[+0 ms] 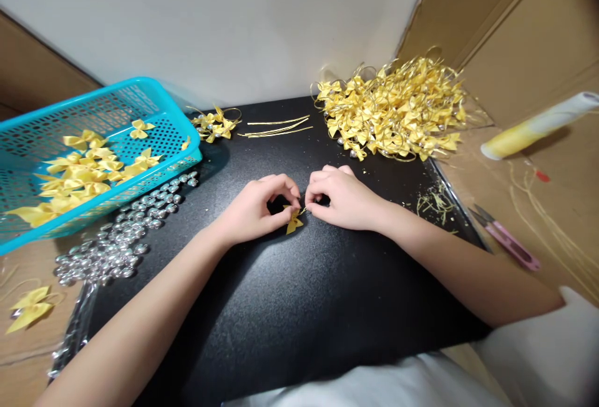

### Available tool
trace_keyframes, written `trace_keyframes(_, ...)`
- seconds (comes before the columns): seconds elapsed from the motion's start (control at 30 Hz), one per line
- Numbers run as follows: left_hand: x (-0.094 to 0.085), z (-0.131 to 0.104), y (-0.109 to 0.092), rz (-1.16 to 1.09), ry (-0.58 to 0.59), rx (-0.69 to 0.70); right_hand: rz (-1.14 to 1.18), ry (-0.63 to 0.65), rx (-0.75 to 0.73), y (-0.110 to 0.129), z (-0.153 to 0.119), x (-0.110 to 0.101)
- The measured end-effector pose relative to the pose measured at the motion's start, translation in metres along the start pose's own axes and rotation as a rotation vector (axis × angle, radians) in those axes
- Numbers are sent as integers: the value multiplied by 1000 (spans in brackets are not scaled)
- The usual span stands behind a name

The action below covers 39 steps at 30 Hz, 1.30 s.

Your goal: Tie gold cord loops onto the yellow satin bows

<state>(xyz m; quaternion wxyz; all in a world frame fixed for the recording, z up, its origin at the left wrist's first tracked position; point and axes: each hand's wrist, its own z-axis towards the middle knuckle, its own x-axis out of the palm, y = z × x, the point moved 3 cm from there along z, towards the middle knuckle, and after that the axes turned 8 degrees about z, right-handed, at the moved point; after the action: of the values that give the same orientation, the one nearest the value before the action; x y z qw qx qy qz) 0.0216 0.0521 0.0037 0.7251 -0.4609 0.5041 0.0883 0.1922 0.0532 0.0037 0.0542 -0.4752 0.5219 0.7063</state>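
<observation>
Over the middle of the black board [262,307], my left hand [262,204] is closed in a pinch on a small yellow ribbon bow [294,225]. Part of the bow hangs below the fingertips; the rest is hidden by them. Close beside it, my right hand [339,198] is pinched shut at the end of a thin gold cord [302,210] that runs out from the bow. The fingertips of the two hands are only slightly apart. Most of the cord is covered by my fingers.
A turquoise basket [175,160] of yellow bows stands left, with silver beads [112,248] along it. Gold cord pieces [276,126] lie at the back. Finished-looking bows with cords [393,110] are heaped back right. Pink snips [510,241] and a yellow-white roll [538,126] lie right.
</observation>
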Motion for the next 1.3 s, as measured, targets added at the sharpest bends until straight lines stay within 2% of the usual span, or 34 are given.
trace_keyframes(0.23, 3, 4, 0, -116, 126, -41, 1, -1, 11, 1, 0, 0)
trace_keyframes(0.67, 12, 0, 1, -139, 121, -44, 43, -23, 44, -1, 0, 1)
trace_keyframes(0.83, 14, -4, 1, -169, 77, -65, 106, -70, 82, -5, 2, -1)
trace_keyframes(1.0, 16, -7, 0, -167, 42, -104, 184, -64, 87, -9, 4, -3)
trace_keyframes(1.3, 16, -10, -1, -83, -64, -112, 154, -116, 47, -16, 4, -15)
